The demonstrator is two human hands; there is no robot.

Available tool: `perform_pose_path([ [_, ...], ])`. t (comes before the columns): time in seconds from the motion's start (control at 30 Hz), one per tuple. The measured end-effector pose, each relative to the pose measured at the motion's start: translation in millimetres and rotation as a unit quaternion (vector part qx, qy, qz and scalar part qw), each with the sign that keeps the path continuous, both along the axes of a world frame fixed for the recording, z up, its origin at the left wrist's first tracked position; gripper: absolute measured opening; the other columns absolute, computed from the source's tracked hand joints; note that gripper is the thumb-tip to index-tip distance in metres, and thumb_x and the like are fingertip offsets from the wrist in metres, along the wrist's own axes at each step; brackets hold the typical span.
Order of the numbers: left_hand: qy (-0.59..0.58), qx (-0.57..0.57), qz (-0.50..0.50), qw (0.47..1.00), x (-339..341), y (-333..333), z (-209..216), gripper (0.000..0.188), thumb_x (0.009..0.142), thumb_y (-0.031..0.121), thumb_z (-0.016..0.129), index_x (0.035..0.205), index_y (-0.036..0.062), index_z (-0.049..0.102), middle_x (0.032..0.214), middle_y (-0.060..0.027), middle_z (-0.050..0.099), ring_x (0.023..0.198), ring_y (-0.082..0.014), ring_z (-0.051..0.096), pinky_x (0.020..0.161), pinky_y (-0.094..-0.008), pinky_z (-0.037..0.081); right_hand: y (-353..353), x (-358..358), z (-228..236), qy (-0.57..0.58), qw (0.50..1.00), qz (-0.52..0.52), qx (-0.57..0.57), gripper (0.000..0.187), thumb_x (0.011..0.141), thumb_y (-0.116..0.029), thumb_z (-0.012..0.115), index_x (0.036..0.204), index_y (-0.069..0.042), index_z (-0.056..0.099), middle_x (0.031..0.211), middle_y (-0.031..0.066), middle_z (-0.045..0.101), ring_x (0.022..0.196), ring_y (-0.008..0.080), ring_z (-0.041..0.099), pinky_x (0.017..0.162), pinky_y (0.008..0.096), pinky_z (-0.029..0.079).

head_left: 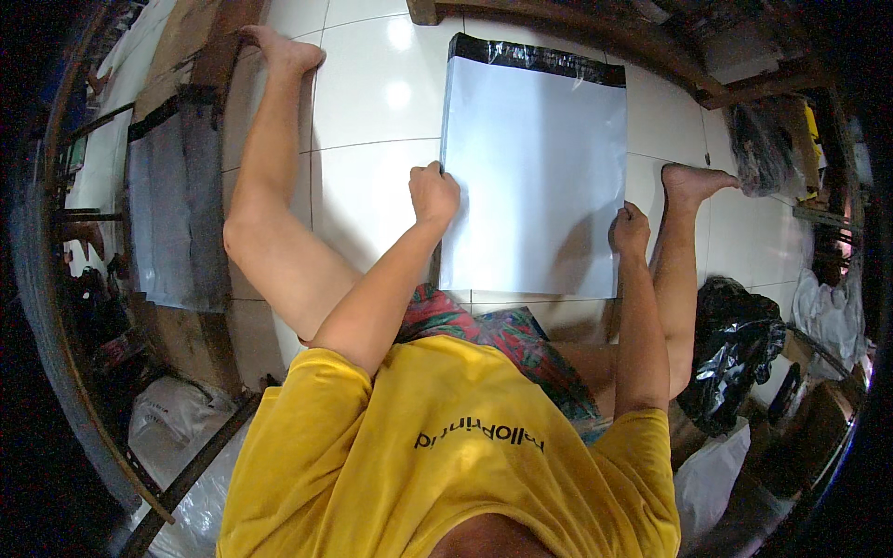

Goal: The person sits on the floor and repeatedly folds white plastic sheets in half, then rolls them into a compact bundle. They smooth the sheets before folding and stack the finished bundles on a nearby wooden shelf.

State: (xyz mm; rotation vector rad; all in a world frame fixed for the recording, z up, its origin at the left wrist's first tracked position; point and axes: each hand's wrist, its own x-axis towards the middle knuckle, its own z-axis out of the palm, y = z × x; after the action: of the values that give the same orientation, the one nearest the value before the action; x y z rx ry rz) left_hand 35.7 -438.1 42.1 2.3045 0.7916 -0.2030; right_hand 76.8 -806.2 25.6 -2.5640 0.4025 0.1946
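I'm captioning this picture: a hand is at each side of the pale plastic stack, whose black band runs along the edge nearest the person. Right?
Not quite: the head view shows the black band running along the far edge of the pale plastic stack. The rest stands.

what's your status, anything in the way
Left hand, right hand closed on side edges. White poly mailer stack, black strip at far end. Black plastic bag off right, not touching.

Left tiles (372,181): my left hand (434,193) can pass outward until my left leg (270,153) stops it.
Right gap: narrow, my right hand (631,229) soon meets my right leg (679,265).
Far end: a wooden beam (633,37) stands beyond the white stack (530,177).
Near end: my patterned shorts (526,344) crowd the stack.
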Motion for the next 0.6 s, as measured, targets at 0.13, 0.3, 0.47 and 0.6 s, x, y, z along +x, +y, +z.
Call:
perform_pose_path([
  [0.13, -0.04, 0.014, -0.014, 0.999, -5, -2, -3, 0.032, 0.091, 0.009, 0.056, 0.117, -0.0054, 0.067, 0.116, -0.0278, 0.059, 0.106, -0.0409, 0.06, 0.095, -0.0456, 0.05, -7, -3, -11, -0.043, 0.997, 0.05, -0.048, 0.034, 0.095, -0.015, 0.054, 0.124, -0.004, 0.067, 0.114, 0.0276, 0.068, 0.106, 0.04, 0.067, 0.096, 0.0456, 0.051],
  [0.3, -0.011, 0.008, -0.023, 1.0, -4, 2, 3, 0.033, 0.091, 0.011, 0.055, 0.116, -0.0072, 0.067, 0.114, -0.0292, 0.059, 0.106, -0.0415, 0.061, 0.095, -0.0462, 0.05, -10, -5, -14, -0.029, 0.994, 0.095, -0.056, 0.034, 0.094, -0.016, 0.055, 0.125, -0.004, 0.066, 0.114, 0.0288, 0.067, 0.107, 0.0411, 0.066, 0.095, 0.0479, 0.051],
  [0.47, 0.069, -0.03, -0.043, 0.996, -16, 13, 3, 0.035, 0.09, 0.016, 0.054, 0.111, -0.0071, 0.068, 0.115, -0.0313, 0.059, 0.106, -0.0427, 0.061, 0.096, -0.0482, 0.049, -7, 0, 7, 0.067, 0.991, 0.094, -0.074, 0.034, 0.092, -0.016, 0.054, 0.12, -0.003, 0.068, 0.117, 0.028, 0.066, 0.11, 0.0423, 0.064, 0.098, 0.0487, 0.049],
  [0.6, 0.061, -0.055, -0.068, 0.994, -30, 9, 5, 0.034, 0.089, 0.016, 0.054, 0.109, -0.0075, 0.068, 0.113, -0.0324, 0.061, 0.108, -0.0431, 0.06, 0.097, -0.0476, 0.049, -22, -9, -5, 0.073, 0.992, 0.087, -0.06, 0.034, 0.09, -0.016, 0.054, 0.117, -0.002, 0.069, 0.115, 0.027, 0.068, 0.109, 0.0431, 0.065, 0.099, 0.0482, 0.049],
])
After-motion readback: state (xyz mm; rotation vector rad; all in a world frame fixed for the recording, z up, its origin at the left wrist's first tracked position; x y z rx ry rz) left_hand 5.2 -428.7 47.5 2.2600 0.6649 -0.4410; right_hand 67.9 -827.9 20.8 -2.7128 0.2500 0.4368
